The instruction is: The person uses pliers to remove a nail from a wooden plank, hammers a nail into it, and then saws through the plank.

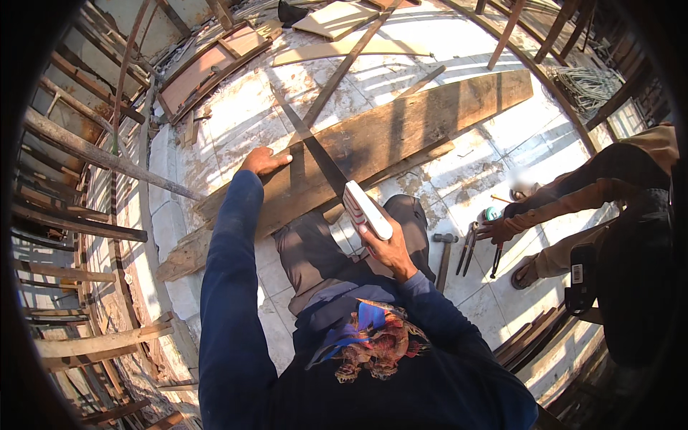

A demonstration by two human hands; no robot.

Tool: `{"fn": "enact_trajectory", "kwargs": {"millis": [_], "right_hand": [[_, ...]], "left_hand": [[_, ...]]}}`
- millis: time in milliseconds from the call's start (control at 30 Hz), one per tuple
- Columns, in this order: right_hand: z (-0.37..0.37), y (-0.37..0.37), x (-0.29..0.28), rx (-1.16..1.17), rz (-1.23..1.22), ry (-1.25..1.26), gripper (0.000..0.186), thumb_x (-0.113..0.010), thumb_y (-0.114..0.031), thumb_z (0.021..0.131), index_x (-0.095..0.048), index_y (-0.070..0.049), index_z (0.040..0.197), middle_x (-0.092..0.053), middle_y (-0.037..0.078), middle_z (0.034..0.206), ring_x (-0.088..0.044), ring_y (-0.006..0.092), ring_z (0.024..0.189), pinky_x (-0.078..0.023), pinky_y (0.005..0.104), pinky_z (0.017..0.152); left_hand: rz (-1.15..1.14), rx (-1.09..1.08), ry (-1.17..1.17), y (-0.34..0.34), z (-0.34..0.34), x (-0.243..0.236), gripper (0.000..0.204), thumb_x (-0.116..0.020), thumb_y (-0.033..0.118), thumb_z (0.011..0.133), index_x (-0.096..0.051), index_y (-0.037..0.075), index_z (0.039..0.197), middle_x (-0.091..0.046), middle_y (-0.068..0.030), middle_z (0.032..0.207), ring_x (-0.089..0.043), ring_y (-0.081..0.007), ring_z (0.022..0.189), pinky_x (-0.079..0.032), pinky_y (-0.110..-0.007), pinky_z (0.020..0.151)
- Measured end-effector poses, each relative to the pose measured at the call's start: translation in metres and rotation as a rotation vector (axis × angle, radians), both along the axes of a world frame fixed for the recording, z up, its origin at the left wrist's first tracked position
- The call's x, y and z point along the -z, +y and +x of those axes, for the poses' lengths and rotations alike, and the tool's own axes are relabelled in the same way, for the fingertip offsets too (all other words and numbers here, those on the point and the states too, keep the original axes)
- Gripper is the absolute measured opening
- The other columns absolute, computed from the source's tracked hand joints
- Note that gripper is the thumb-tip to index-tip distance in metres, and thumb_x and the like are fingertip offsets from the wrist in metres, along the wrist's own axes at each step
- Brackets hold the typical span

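A long weathered wooden plank (430,122) lies diagonally before me, over my bent legs. My left hand (266,162) grips the plank's far edge, thumb out along it, left of the saw. My right hand (387,247) is closed on the white handle of a handsaw (367,209), whose dark blade (320,158) crosses the plank diagonally toward the upper left. Right of my knee a hammer (445,254) and pliers (469,244) lie on the tiles.
At right a co-worker's hand (494,231) reaches down to a black tool, near a teal container (492,213) and a sandalled foot (524,276). Leaning poles (107,154) line the left. Boards (333,18), a wooden frame (208,72) and bundled strands (584,89) lie beyond the plank.
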State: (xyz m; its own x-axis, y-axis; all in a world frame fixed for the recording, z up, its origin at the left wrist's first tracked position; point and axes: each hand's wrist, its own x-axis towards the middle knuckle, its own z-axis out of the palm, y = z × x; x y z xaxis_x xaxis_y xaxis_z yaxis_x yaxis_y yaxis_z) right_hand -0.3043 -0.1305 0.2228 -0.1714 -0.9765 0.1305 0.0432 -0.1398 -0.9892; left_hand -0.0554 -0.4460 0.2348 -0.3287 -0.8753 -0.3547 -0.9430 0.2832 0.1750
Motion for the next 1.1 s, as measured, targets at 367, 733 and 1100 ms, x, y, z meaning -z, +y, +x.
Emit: {"fn": "enact_trajectory", "kwargs": {"millis": [367, 733, 1100], "right_hand": [[-0.002, 0.003, -0.019, -0.001, -0.015, 0.272, 0.061, -0.065, -0.012, 0.082, -0.044, -0.007, 0.139, -0.061, 0.022, 0.119, -0.064, 0.0354, 0.104, -0.052, 0.0369, 0.087], [0.003, -0.007, -0.018, 0.019, 0.022, 0.285, 0.056, -0.064, -0.014, 0.084, -0.046, -0.004, 0.137, -0.062, 0.025, 0.114, -0.062, 0.0372, 0.107, -0.051, 0.0355, 0.085], [-0.036, 0.12, -0.042, 0.035, 0.163, 0.217, 0.056, -0.06, -0.002, 0.079, -0.048, 0.006, 0.133, -0.061, 0.018, 0.125, -0.059, 0.021, 0.113, -0.044, 0.0311, 0.098]], "left_hand": [[0.159, 0.033, 0.006, -0.017, -0.012, 0.025, 0.084, -0.086, 0.056, 0.05, -0.066, -0.004, 0.105, -0.067, -0.0219, 0.106, -0.064, -0.0329, 0.102, -0.049, -0.042, 0.086], [0.011, 0.052, 0.128, 0.001, -0.025, 0.026, 0.075, -0.089, 0.051, 0.05, -0.067, 0.0, 0.1, -0.069, -0.017, 0.097, -0.065, -0.0334, 0.095, -0.049, -0.041, 0.083], [0.13, 0.041, 0.016, -0.008, -0.015, 0.037, 0.078, -0.087, 0.055, 0.05, -0.066, -0.001, 0.1, -0.069, -0.0173, 0.098, -0.065, -0.0328, 0.093, -0.05, -0.041, 0.081]]}}
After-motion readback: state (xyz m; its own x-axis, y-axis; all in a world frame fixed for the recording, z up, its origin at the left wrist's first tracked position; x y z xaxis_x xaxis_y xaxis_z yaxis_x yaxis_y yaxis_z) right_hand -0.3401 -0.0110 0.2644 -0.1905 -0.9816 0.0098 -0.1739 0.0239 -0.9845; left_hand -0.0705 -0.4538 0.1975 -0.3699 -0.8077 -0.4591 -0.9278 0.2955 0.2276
